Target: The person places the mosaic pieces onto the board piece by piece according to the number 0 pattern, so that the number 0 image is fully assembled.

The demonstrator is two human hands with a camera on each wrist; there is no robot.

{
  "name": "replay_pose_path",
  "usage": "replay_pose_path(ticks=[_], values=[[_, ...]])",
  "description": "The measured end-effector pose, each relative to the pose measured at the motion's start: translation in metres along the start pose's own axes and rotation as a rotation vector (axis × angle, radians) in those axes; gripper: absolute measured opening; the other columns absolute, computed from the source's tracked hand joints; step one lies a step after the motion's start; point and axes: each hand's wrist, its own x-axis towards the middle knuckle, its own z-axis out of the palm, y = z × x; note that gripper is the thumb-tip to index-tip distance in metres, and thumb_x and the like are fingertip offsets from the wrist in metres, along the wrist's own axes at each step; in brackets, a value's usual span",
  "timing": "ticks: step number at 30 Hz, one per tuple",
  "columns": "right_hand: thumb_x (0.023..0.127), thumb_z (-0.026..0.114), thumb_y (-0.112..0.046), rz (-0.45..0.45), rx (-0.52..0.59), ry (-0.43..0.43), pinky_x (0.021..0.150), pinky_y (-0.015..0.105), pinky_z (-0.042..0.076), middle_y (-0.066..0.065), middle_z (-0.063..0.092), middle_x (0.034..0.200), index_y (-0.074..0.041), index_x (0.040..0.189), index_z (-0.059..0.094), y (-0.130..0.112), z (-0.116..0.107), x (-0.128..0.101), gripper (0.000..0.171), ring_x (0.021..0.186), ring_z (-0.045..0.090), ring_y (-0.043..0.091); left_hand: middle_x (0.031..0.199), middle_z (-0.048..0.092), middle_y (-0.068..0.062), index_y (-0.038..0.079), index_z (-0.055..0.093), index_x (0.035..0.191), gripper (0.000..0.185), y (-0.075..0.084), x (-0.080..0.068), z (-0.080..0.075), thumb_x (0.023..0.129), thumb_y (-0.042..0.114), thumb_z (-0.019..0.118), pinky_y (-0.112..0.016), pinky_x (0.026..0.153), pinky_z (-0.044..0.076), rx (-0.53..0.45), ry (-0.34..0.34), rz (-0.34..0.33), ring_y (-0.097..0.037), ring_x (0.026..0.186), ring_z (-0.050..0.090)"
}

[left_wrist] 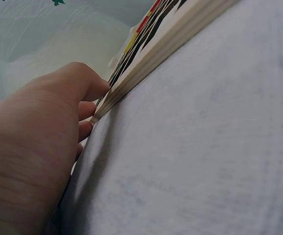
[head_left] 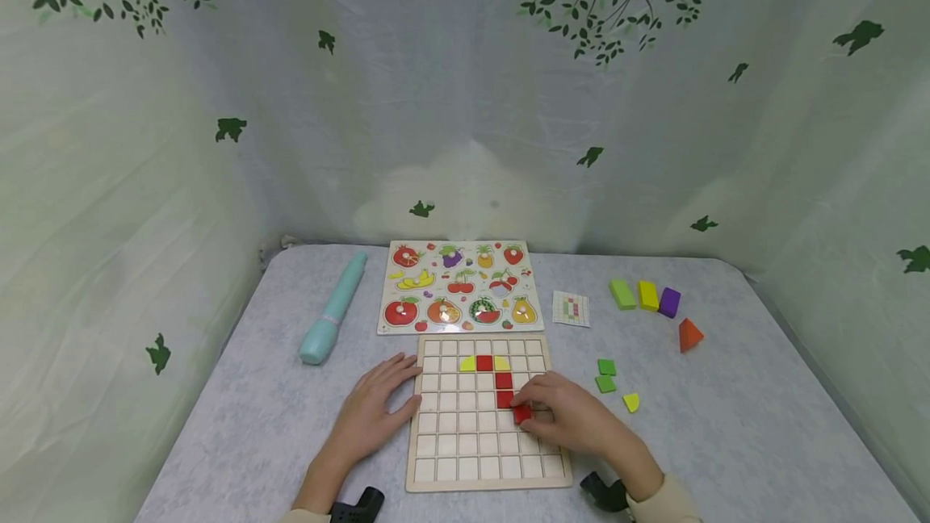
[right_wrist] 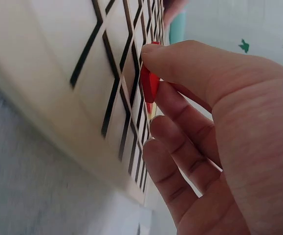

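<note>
Lying flat on a pale grey, faintly mottled tabletop: a light wooden grid board, square-celled, dark-lined, with a raised plain frame. Sitting in its cells: three red squares stepping down a column, flanked at the top by two yellow quarter-round pieces.

Pinching a small red tile between thumb and forefinger: the right hand, fingers narrowly curled, the tile held tilted over the board just below the lowest red square, its glossy edge showing in the right wrist view. Whether touching the cell, cannot tell.

Resting palm-down on the tabletop: the left hand, fingers loosely bent and pressing against the board's layered left edge, holding nothing.

Lying near the board's right side: two green squares and a yellow quarter-round. Further back: a glossy fruit puzzle, a smooth teal cylinder, and chunky green, yellow, purple and orange blocks.
</note>
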Motion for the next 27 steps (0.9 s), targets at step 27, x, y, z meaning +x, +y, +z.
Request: replay_pose_path(ticks=[27], values=[[0.092, 0.080, -0.022, -0.052, -0.052, -0.009, 0.087, 0.025, 0.056, -0.014, 0.067, 0.109, -0.024, 0.113, 0.076, -0.012, 0.009, 0.009, 0.021, 0.099, 0.057, 0.005, 0.149, 0.059, 0.001, 0.017, 0.069, 0.134, 0.045, 0.000, 0.000, 0.000, 0.091, 0.026, 0.080, -0.055, 0.120, 0.037, 0.007, -0.014, -0.023, -0.027, 0.146, 0.047]])
